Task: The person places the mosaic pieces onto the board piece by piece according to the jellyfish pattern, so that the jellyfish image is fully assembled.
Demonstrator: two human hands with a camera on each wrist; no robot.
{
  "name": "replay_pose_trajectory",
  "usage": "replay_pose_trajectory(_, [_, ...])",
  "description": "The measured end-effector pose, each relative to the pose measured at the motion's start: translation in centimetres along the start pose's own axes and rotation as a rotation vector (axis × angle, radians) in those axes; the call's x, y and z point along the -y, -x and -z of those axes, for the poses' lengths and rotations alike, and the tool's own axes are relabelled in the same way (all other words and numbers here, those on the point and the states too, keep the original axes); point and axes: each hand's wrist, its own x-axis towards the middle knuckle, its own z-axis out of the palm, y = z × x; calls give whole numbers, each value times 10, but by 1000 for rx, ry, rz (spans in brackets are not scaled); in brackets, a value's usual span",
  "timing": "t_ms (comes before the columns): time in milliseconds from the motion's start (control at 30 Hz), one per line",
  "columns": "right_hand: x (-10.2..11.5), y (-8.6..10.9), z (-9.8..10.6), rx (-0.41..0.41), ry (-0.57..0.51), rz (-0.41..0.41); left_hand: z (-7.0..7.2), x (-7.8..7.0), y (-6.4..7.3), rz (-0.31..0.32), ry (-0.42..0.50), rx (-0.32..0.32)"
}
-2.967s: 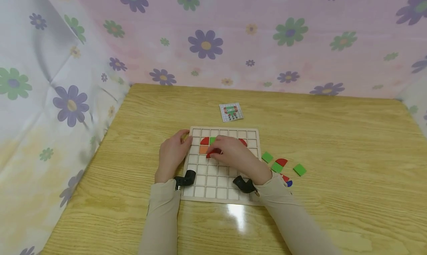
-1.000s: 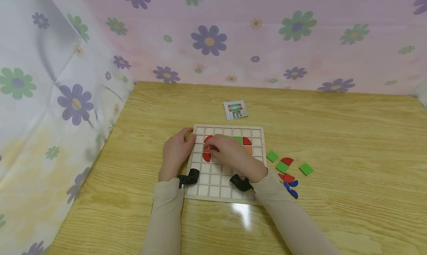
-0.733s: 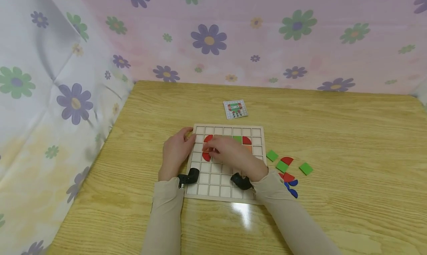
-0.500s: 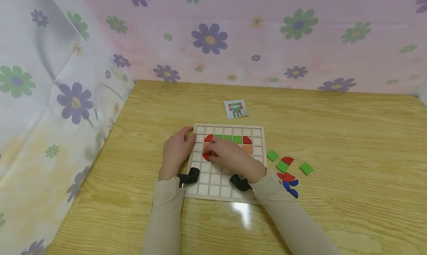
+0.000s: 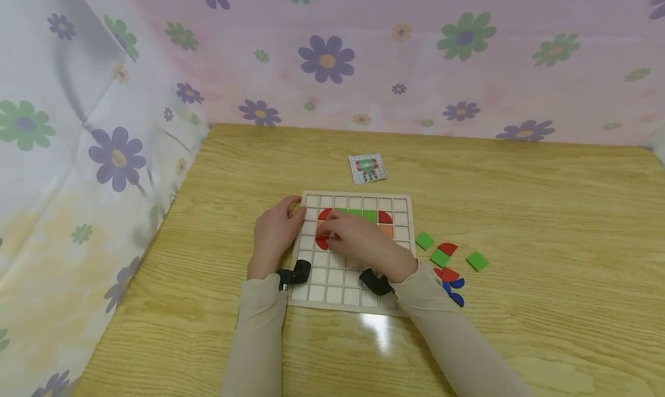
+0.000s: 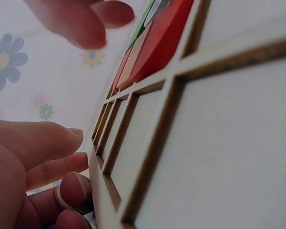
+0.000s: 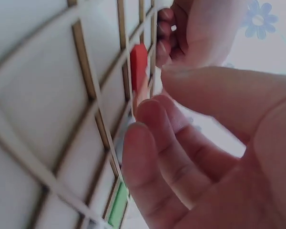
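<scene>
A wooden grid board lies on the table. Its upper rows hold red quarter-circles, green squares and an orange square. My left hand grips the board's left edge, its fingers curled against the rim. My right hand lies over the middle of the board, fingertips at a red piece set in a third-row cell. In the right wrist view the fingers hang loosely bent above the grid, the red piece beyond them, nothing pinched.
Loose pieces lie right of the board: green squares, red quarter-circles and blue pieces. A small pattern card sits behind the board. Flowered cloth walls the table's left and back sides.
The red piece my right hand carried 3 s ago now lies in a third-row cell. The hand has drawn back slightly, uncovering the green squares in the row above. My left hand stays put.
</scene>
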Motion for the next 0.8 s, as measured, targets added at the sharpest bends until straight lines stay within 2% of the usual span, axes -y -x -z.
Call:
replay_pose_trajectory(167, [-1,1,-1,49,24,46,-2,2,0,1,-6,8])
replay_pose_trajectory(300, [0,1,-3,68,21,30,-2,2,-1,-3,-7,-2])
replay_pose_trajectory(633, [-3,6,5,51,-42,-30,-1,-1,-1,-8,-1,-4])
replay_pose_trajectory(800, [-10,12,17,-7,-79,-70,0,0,0,-1,8,0])
